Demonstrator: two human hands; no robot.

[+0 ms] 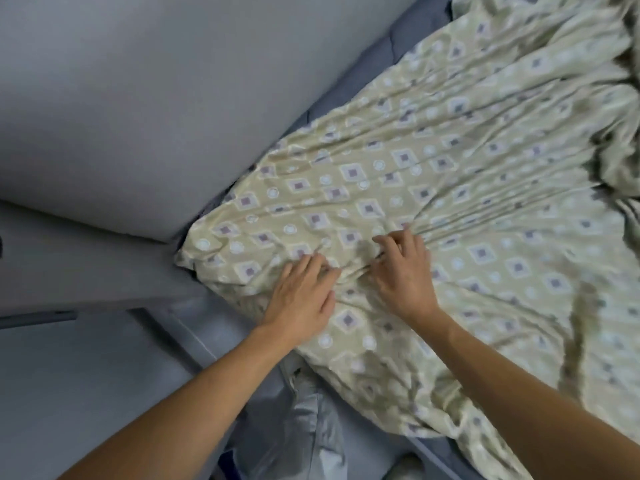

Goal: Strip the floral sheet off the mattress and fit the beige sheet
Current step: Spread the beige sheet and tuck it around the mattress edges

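The beige sheet [467, 174], printed with small diamonds and circles, lies rumpled over the blue mattress [381, 53]. One of its corners sits at the mattress corner on the left, by the wall. My left hand [301, 299] rests flat on the sheet close to that corner, fingers fairly straight. My right hand [405, 271] lies just to its right with fingers curled into the fabric. Tight pleats fan out from its fingertips, and a ridge of cloth bunches up between the two hands. No floral sheet is plainly visible.
A grey wall [121, 98] runs along the mattress's left side and meets a ledge [69, 265] at the corner. A pale crumpled cloth [311, 427] lies on the floor below the bed's near edge. The sheet piles up in folds at the far right [616, 150].
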